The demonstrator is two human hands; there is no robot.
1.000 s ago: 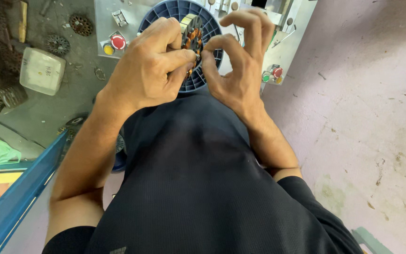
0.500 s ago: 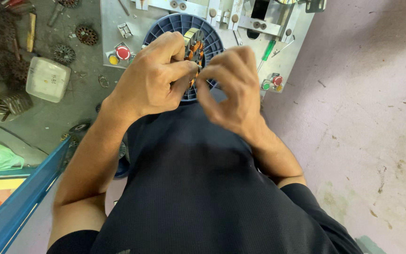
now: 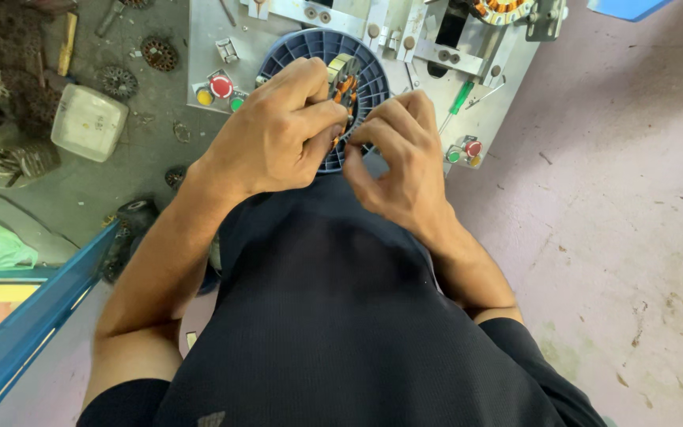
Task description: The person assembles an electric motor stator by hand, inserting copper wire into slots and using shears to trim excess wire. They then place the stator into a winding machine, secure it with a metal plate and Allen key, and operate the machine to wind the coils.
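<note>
Head view: left hand [image 3: 278, 130] and right hand [image 3: 405, 158] together pinch an orange-wound part [image 3: 345, 88]; ribbed blue disc [image 3: 294, 57] beneath.

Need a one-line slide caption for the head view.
Both hands, left hand and right hand, pinch a small orange-wound part over a blue ribbed disc.

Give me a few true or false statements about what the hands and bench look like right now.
1. Both hands meet over a dark blue ribbed round part. True.
2. The left hand rests flat on the floor. False: it pinches a small orange-wound piece with the right hand.
3. A white plastic container sits to the left. True.
4. The push buttons are all blue. False: red, yellow and green show.
</note>
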